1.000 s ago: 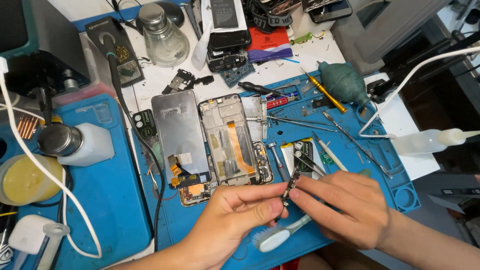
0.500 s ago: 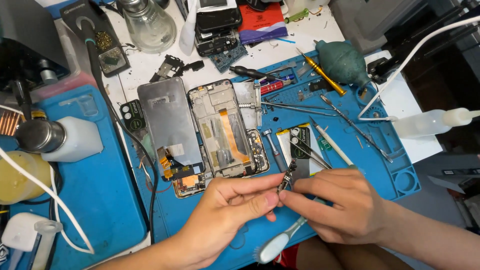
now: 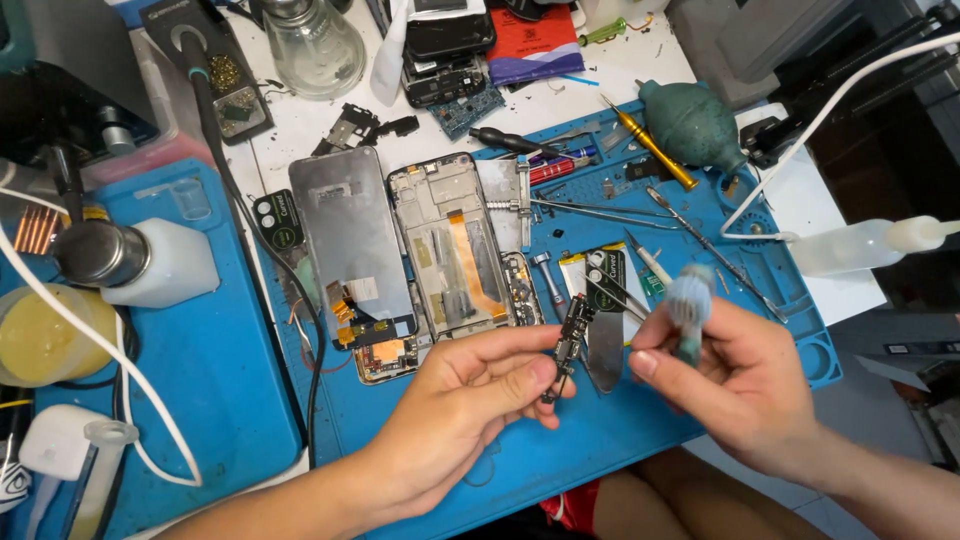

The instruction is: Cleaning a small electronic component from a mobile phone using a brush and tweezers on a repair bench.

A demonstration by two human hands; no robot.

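Over on the far left we've got a yellow tub (image 3: pixel 35 335) and a white squeeze bottle with a dark metal cap (image 3: pixel 140 262) sitting on the blue mat (image 3: pixel 200 390), with a white cable (image 3: pixel 100 345) looping across them. Moving in, we see a black cable (image 3: pixel 268 262) running down past the detached phone back panel (image 3: pixel 350 235), and right beside that the opened phone frame (image 3: pixel 455 245) with its orange flex strip showing, both lying flat on the blue work mat (image 3: pixel 590 430). Now our left hand (image 3: pixel 460 410) comes up from the bottom edge, thumb and forefinger pinched shut on a small dark circuit board (image 3: pixel 567 345), held upright just above the mat, below the phone frame. Just beside it a flat metal pry blade (image 3: pixel 604 350) lies on the mat. Our right hand (image 3: pixel 745 385) sits close by on the other side, fingers curled closed around a small brush (image 3: pixel 688 305), bristles blurred and pointing up, near the board but not touching it. Further right, tweezers (image 3: pixel 700 238), a yellow-handled screwdriver (image 3: pixel 650 150) and a green rubber air blower (image 3: pixel 695 125) lie on the mat, and a clear plastic bottle (image 3: pixel 860 245) lies at the far edge.
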